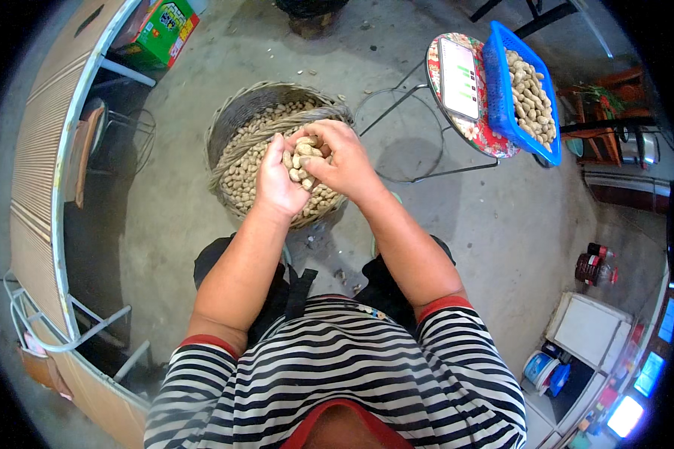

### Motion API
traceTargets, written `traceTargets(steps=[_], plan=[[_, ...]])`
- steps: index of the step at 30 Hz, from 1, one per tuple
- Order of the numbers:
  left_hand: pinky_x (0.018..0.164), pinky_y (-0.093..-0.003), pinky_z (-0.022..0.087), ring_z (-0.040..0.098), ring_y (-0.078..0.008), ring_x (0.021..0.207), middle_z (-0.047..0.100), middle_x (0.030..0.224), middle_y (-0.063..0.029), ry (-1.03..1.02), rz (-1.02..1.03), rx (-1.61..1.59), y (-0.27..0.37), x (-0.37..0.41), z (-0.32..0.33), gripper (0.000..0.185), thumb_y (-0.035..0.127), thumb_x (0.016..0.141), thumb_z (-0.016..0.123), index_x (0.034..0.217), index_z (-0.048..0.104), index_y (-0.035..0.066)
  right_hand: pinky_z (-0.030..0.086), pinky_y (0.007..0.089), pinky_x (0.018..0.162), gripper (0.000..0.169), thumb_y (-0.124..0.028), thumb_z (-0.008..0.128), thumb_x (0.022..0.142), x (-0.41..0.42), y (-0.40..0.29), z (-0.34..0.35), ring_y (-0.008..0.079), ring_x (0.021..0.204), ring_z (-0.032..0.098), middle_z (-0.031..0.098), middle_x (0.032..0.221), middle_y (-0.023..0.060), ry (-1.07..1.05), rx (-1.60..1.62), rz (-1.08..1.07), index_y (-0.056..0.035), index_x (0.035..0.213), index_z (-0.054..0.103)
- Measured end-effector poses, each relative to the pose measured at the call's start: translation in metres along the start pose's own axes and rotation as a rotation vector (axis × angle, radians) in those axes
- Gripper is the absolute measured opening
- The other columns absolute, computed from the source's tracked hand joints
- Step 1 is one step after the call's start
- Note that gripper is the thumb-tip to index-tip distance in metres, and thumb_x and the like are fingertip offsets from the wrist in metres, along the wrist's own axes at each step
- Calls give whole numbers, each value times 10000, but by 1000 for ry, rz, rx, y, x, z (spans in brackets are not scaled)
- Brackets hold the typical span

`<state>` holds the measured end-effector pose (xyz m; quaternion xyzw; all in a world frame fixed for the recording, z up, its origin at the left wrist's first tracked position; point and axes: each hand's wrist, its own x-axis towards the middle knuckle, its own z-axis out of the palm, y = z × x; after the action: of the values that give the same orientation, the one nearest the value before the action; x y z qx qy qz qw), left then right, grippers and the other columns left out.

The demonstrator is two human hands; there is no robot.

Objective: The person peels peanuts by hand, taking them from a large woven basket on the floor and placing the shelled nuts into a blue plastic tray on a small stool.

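Note:
Above a round wicker basket (pixel 219 112), my two hands are cupped together around several unshelled peanuts (pixel 308 147). My left hand (pixel 278 182) supports them from the left with its palm turned up. From the right, my right hand (pixel 340 154) curls over them, its thumb lying across the nuts. More peanuts in their shells (pixel 247 168) fill the lower part of the basket. The basket's thick braided handle (pixel 269 128) arches across behind my hands, which hide part of the basket and its contents.
Right of the basket, a stool with a floral top (pixel 460 42) bears a phone (pixel 459 78) with a lit screen and a blue plastic basket (pixel 497 106) of peanuts. A table (pixel 50 168) runs along the left. A green box (pixel 160 33), bottles (pixel 592 266) and a white cabinet (pixel 587 325) stand farther out.

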<state>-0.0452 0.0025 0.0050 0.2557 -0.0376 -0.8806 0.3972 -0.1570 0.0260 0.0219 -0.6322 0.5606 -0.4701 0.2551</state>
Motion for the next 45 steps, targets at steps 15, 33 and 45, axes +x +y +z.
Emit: traceTargets(steps=[15, 33, 45], plan=[[584, -304, 477, 549, -171, 777, 547, 886, -56, 75, 1, 188, 11, 2, -10, 309, 317, 843, 328, 980, 492, 94, 427, 315, 600, 208, -100, 547, 639, 7, 8, 15, 219, 666, 537, 551, 770, 96, -88, 168, 251, -64, 845, 549], [740, -433, 441, 484, -288, 967, 511, 1019, -151, -40, 114, -54, 33, -2, -14, 519, 464, 830, 256, 1061, 448, 40, 417, 254, 490, 63, -134, 470, 797, 7, 8, -11, 125, 635, 515, 536, 764, 41, 81, 1219, 713, -81, 830, 479], [735, -404, 447, 479, -285, 972, 504, 1027, -150, 1, 151, 13, 32, -4, -5, 545, 482, 822, 246, 1062, 441, 33, 406, 216, 460, 73, -73, 480, 777, -2, -7, -8, 93, 570, 511, 531, 713, 26, -91, 1056, 752, -61, 850, 484]])
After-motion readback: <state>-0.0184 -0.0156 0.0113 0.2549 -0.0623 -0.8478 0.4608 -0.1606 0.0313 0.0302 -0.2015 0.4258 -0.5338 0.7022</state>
